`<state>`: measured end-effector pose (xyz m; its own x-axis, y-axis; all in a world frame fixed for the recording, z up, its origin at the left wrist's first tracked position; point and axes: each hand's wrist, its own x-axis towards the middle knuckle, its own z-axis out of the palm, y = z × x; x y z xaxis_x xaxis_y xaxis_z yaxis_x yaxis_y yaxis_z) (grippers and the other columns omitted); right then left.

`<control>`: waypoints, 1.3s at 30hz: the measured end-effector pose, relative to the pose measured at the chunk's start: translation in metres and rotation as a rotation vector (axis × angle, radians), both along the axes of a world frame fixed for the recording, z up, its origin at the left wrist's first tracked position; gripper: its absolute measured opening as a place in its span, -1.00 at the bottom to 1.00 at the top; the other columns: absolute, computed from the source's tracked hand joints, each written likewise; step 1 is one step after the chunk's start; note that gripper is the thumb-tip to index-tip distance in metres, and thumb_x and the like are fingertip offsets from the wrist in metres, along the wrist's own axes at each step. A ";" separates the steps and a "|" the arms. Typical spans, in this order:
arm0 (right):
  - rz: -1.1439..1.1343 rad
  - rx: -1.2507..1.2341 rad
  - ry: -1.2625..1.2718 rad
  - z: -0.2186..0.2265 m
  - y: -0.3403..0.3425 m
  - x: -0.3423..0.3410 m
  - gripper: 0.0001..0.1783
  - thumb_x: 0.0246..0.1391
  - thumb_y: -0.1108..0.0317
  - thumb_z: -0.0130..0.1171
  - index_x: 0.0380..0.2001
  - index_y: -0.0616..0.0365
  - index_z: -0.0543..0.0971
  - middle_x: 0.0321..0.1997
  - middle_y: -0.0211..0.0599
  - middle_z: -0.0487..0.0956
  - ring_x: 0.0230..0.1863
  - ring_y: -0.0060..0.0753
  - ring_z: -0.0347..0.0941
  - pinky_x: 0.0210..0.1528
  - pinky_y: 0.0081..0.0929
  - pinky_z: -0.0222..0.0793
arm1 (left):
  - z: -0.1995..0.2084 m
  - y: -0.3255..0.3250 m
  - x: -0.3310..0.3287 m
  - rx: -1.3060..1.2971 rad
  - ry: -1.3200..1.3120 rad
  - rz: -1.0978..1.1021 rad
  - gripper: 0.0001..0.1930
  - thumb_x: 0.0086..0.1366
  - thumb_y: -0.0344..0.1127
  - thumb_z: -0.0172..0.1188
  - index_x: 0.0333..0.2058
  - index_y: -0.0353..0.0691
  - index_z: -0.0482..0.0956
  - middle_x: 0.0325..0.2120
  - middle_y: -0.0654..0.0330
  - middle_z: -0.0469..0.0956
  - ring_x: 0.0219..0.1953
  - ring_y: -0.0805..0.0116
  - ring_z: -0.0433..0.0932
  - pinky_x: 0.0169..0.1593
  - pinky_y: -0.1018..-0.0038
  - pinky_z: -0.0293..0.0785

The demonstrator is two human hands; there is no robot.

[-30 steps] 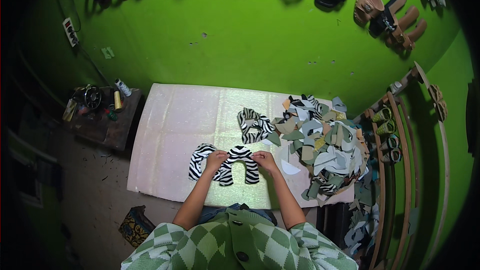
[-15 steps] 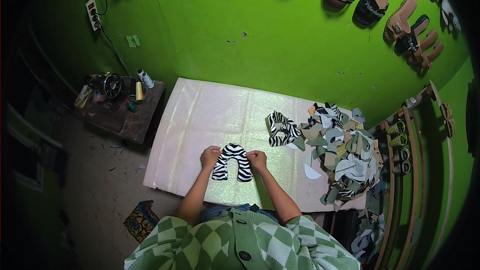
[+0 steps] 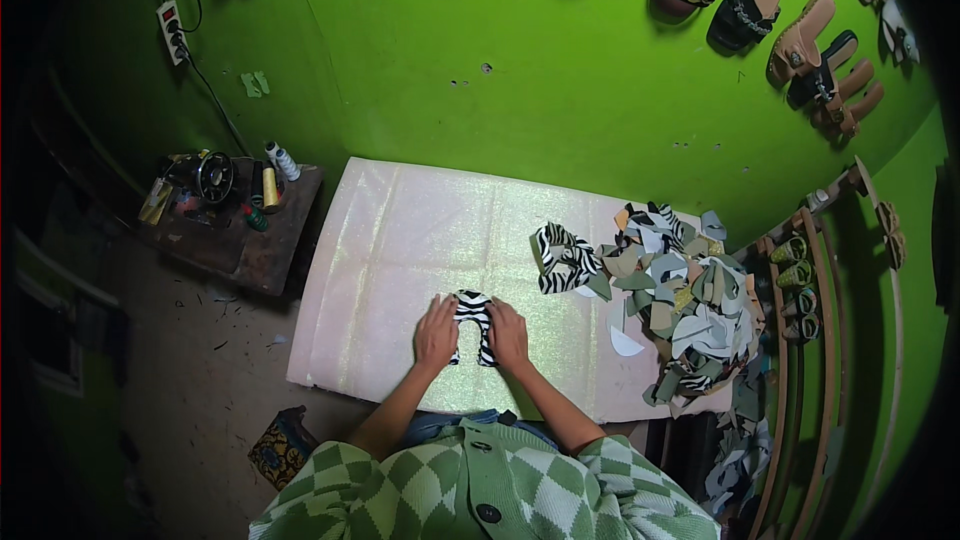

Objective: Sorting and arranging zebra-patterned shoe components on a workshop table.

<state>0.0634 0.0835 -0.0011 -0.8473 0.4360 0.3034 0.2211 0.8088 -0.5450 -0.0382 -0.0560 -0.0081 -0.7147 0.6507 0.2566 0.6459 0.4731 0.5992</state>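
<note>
A zebra-striped, arch-shaped piece of material (image 3: pixel 472 306) lies on the pale, shiny tabletop with its curve pointing away from me. My left hand (image 3: pixel 437 334) rests palm down over its left side, fingers stretched forward. Over the right side lies my right hand (image 3: pixel 508 334), its fingers also laid out flat. Between the hands the top curve and parts of both legs show; the outer edges are covered. To the right and a bit farther off sits another bundle of zebra-striped pieces (image 3: pixel 562 262), apart from my hands.
A heap of cut scraps (image 3: pixel 705 305) covers the table's (image 3: pixel 400 210) right end. Left of it stands a dark side table (image 3: pixel 250 258) with a sewing machine (image 3: pixel 212 176) and thread spools (image 3: pixel 284 162). Sandals (image 3: pixel 752 2) hang on the green wall; a wooden rack (image 3: pixel 822 340) stands at right.
My hands have shifted from pinching the arch piece's outer edges to lying flat over its sides, closer together. Their fingers now point forward.
</note>
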 end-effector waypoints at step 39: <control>-0.169 0.108 -0.190 -0.014 0.232 0.019 -0.61 -0.11 0.37 0.16 -0.11 0.01 0.50 -0.05 -0.31 0.45 -0.07 -0.20 0.36 -0.06 -0.27 0.26 | -0.041 0.250 -0.033 0.535 -1.098 0.234 -0.65 0.16 -0.42 0.13 -0.07 -0.27 0.33 -0.47 0.24 0.42 -0.46 0.50 0.45 -0.43 0.58 0.52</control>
